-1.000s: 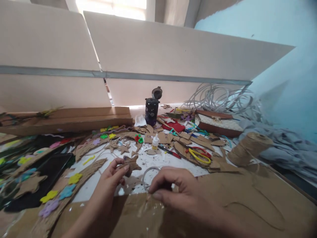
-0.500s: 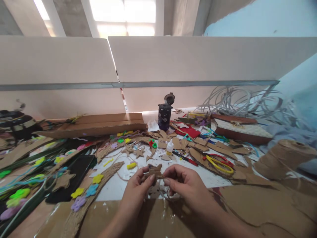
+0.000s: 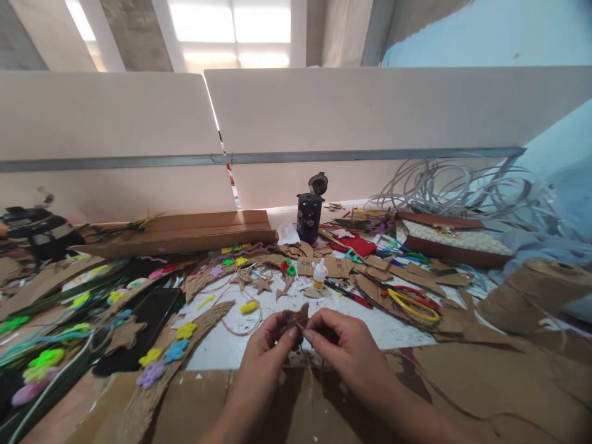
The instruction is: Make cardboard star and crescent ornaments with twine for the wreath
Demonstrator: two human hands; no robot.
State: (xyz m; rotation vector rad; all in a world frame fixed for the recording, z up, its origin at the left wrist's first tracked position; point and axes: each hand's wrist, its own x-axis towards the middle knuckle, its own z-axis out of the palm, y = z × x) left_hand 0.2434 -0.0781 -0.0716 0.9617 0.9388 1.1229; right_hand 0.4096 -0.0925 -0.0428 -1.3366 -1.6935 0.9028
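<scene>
Left hand (image 3: 269,346) is pinching a small cardboard piece (image 3: 298,316) (outline partly covered by fingers). Right hand (image 3: 343,338) is closing its fingertips at the piece's near edge; what they are gripping is unclear. Beyond the grip, a glue bottle (image 3: 319,275) is standing upright; rightward, twine spool (image 3: 531,296) is partly blurring.

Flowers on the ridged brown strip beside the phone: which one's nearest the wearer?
The purple flower. It's lowest in view, below the blue flower, upper yellow flower and lower yellow flower.
</scene>
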